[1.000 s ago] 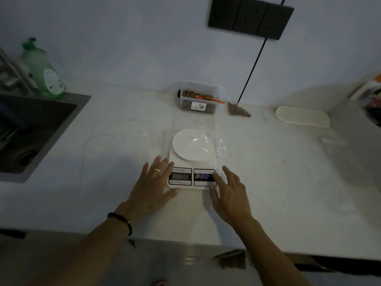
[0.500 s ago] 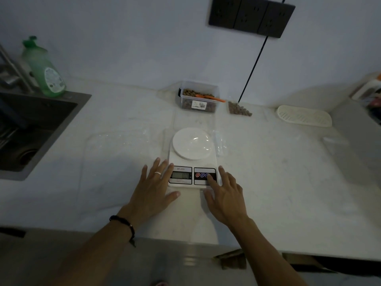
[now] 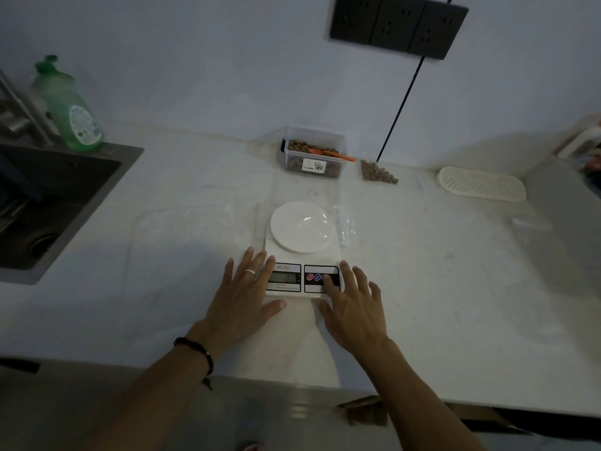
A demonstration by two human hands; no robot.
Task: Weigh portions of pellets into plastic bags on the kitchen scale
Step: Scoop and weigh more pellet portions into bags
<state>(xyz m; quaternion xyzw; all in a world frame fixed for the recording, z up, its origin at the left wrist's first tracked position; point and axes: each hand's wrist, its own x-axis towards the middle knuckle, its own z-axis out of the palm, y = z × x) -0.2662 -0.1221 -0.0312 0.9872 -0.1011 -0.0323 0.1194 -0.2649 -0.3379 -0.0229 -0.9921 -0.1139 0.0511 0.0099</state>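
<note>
A white kitchen scale (image 3: 302, 242) with a round platter sits mid-counter, its display lit. My left hand (image 3: 244, 297) lies flat and spread against the scale's left front corner. My right hand (image 3: 351, 304) is spread at the right front corner, its index finger on the button panel. Behind the scale stands a clear tub of brown pellets (image 3: 313, 154) with an orange scoop (image 3: 331, 153) in it. A filled bag of pellets (image 3: 377, 172) lies right of the tub. Clear plastic bags (image 3: 182, 222) lie flat left of the scale, and another (image 3: 345, 224) lies crumpled at its right side.
A dark sink (image 3: 48, 203) is set into the counter at far left, with a green soap bottle (image 3: 70, 109) behind it. A cream perforated tray (image 3: 481, 183) lies at back right. A black cable (image 3: 400, 109) runs down the wall from the sockets (image 3: 396, 26).
My right hand slid left and forward, so its index finger now rests on the scale's buttons. My left hand has stayed beside the display.
</note>
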